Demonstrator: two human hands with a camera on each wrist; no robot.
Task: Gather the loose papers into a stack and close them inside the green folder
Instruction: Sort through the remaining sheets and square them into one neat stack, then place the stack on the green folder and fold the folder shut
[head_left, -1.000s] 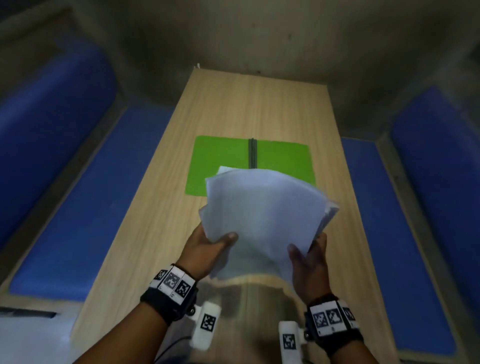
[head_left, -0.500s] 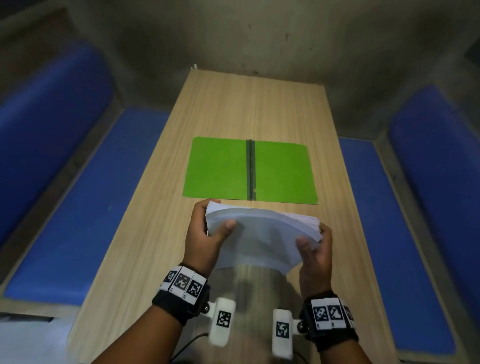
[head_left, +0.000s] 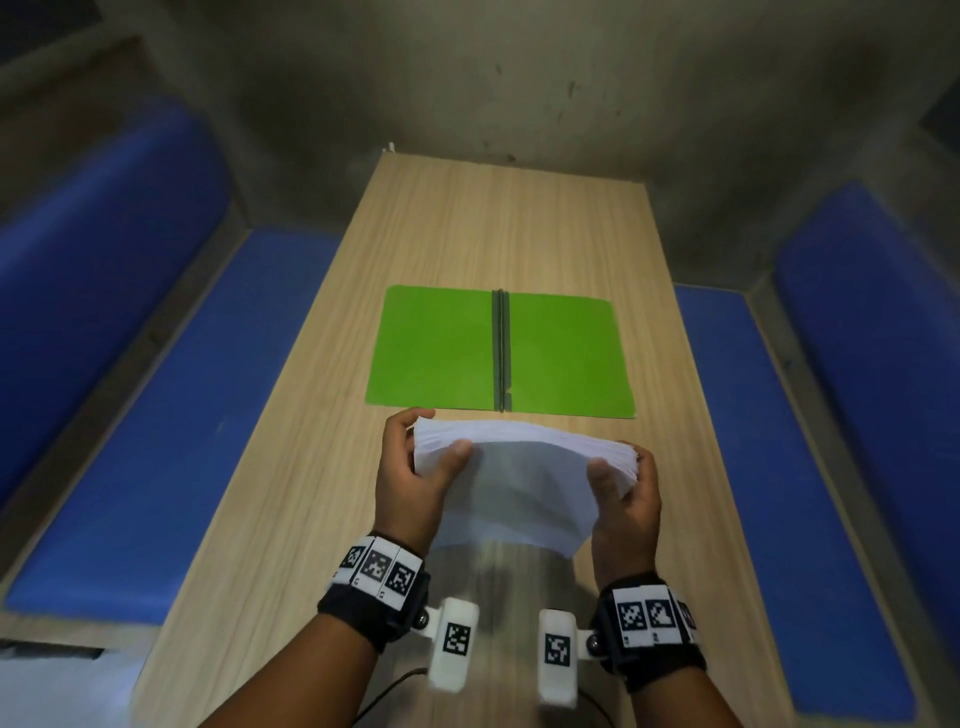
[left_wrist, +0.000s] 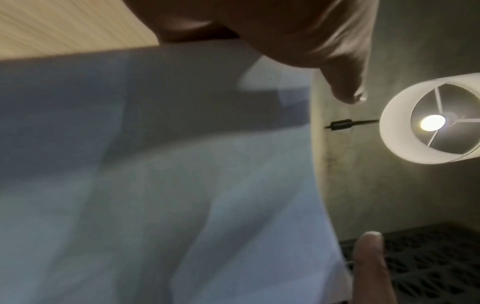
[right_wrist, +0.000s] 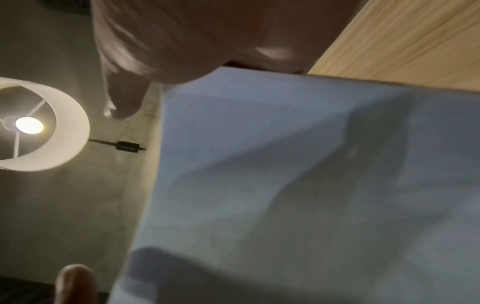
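Below the open green folder (head_left: 566, 353), at 6 o'clock on the worktop (head_left: 311, 493), left hand (head_left: 410, 483) and right hand (head_left: 626, 501) clamp the paper stack (head_left: 524, 470). Wrist views: fingers (left_wrist: 348, 88) curl round blurred sheets; loosening risks fanning.

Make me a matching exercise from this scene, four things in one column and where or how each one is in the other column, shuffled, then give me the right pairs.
Things:
1. stack of papers
2. green folder
3. lamp
4. blue benches

States or places:
A. lit, overhead
B. lying open and flat on the table
C. along both sides of the table
D. gripped at its ends by the left hand and right hand

Pairs: 1-D, 2-B, 3-A, 4-C
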